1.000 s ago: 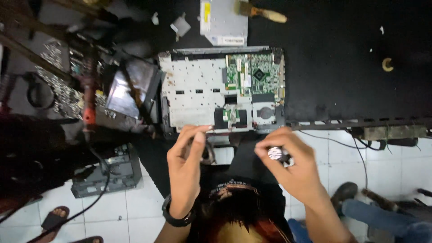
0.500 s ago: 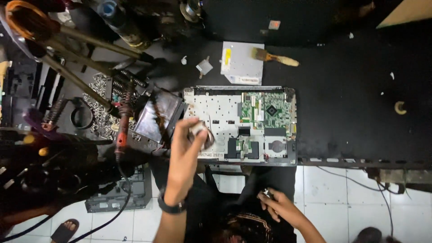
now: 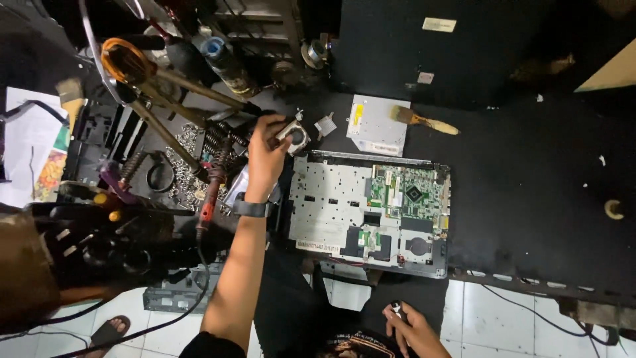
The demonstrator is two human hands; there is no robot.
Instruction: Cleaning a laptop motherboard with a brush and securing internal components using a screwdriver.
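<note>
While half a second earlier the left hand (image 3: pixel 265 156) lay on the opened laptop chassis (image 3: pixel 371 212), it had since carried a small cooling fan (image 3: pixel 293 137) far-left onto the counter (image 3: pixel 530 172), gripping it, while the right hand (image 3: pixel 412 326), near, clasped a small dark tool (image 3: pixel 397 308).

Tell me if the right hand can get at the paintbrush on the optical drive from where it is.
Probably not without a long stretch: the right hand sits low by the lap, holding something small, and the opened laptop lies between it and the paintbrush.
</note>
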